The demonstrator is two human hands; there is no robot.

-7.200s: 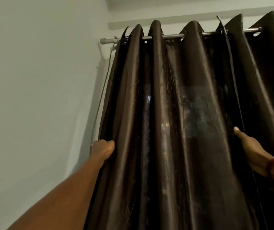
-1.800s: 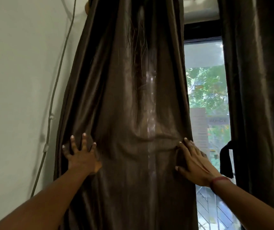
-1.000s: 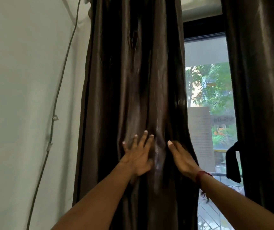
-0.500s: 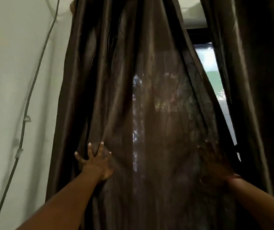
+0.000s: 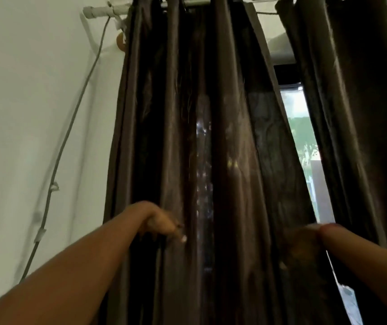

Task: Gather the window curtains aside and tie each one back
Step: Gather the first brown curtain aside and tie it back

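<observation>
Left hand [image 5: 162, 225] was flat, now curls into a fold of the left curtain [image 5: 223, 137]. Right hand [image 5: 303, 243] sits veiled behind the inner edge, so I can't tell its grip. Curtain hangs bunched by the wall. Squeeze the folds tight before tying. Window [image 5: 305, 146] is beyond.

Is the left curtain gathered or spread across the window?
Gathered: the left curtain hangs in tight folds beside the wall, leaving a daylight gap at the window. No tie-back shows.

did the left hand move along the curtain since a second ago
Yes. The left hand has shifted left across the curtain, away from its window-side edge toward the wall cable, and now grips a fold.
</observation>
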